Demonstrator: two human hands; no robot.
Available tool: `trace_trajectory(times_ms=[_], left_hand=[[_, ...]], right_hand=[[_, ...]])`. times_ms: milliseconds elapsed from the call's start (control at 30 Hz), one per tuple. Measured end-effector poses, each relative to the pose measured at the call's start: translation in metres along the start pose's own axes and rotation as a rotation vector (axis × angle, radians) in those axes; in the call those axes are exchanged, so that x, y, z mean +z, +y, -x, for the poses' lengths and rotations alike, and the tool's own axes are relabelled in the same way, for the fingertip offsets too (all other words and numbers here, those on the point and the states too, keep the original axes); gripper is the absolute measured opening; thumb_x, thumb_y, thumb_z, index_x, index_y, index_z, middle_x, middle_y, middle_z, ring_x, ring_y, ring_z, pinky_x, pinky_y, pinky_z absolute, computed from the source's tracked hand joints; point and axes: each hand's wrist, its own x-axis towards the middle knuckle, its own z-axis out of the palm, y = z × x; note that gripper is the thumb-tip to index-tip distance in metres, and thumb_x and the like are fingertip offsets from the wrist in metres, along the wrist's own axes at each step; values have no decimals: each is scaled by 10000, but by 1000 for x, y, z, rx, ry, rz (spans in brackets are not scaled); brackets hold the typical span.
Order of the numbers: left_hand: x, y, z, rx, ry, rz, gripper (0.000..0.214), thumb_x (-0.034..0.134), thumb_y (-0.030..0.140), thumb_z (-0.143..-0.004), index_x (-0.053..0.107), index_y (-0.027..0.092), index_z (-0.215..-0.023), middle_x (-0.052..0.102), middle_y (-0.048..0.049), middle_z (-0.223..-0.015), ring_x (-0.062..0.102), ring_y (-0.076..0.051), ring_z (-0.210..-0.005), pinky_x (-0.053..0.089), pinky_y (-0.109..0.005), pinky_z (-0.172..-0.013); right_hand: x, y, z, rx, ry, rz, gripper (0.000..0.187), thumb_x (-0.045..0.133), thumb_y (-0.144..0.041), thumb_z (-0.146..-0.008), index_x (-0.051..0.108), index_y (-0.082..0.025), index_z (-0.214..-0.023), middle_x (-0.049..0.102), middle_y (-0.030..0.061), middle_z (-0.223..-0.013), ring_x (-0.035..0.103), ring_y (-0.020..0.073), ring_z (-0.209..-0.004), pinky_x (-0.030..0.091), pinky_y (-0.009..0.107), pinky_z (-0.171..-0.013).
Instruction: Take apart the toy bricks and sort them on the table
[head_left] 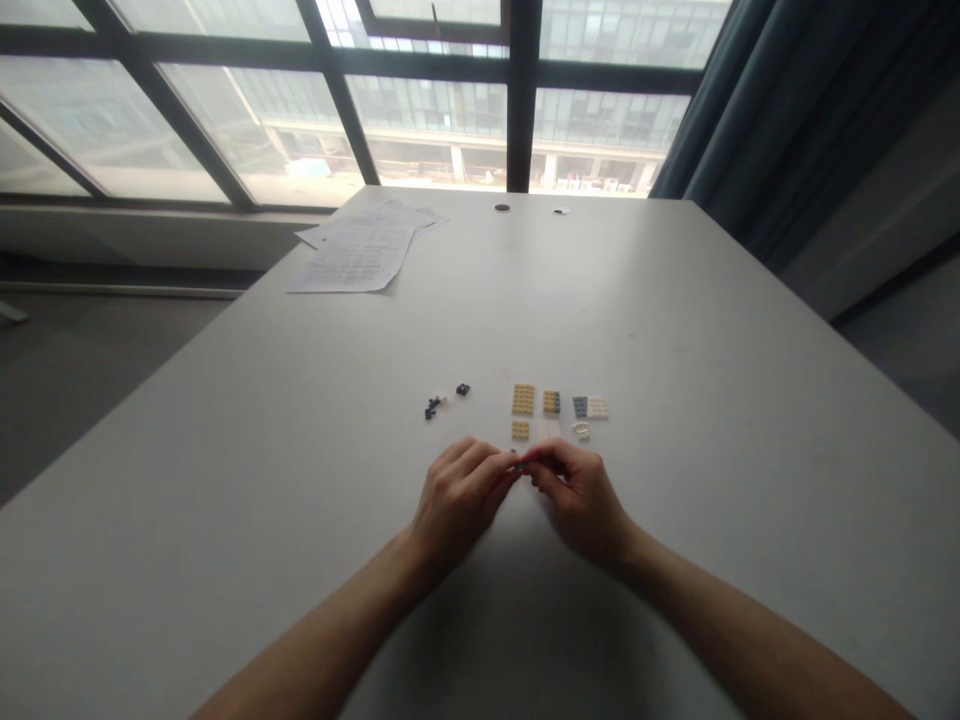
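My left hand (469, 490) and my right hand (574, 490) meet fingertip to fingertip over the table. Both are closed in a pinch around a small dark building-brick piece (518, 464), mostly hidden by the fingers. Just beyond lie a larger tan plate (523, 399), a smaller tan plate (520, 430), and a tan-and-grey plate group (552, 402). White flat pieces (549, 429) sit close to my right fingers. To their right are a dark grey plate (580, 407), a white plate (597, 407) and a small white piece (581, 431).
Small black pieces (431, 408) and another black piece (463, 389) lie left of the plates. Printed papers (360, 255) rest at the table's far left. Two round inserts, one dark (502, 208), sit near the far edge by the window. A curtain (750, 110) hangs at right.
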Motion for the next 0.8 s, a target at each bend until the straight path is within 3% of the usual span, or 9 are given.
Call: trace_trajectory(times_ms=[367, 567, 800], left_hand=[[-4, 2, -3, -27, 6, 41, 45, 586, 202, -891, 628, 185, -885, 645, -26, -768, 559, -146, -719, 462, -272, -683], [-2, 0, 0, 24, 52, 3, 143, 651, 208, -848, 622, 193, -987, 665, -27, -800, 575, -147, -734, 467, -278, -697], [-3, 2, 0, 0, 27, 9, 41, 604, 219, -879, 639, 203, -896, 662, -23, -769, 572, -141, -714, 461, -280, -692]], right_hand=[[0, 5, 1, -16, -11, -39, 110, 625, -247, -841, 694, -188, -902, 702, 33, -796, 629, 148, -698, 514, 275, -686], [1, 5, 0, 31, 24, -101, 102, 631, -236, -831, 700, -186, -886, 699, 18, -743, 618, 131, -627, 512, 250, -620], [-2, 3, 0, -6, -5, -21, 141, 605, -284, -861, 696, -177, -842, 693, 26, -730, 618, 143, -652, 498, 255, -630]])
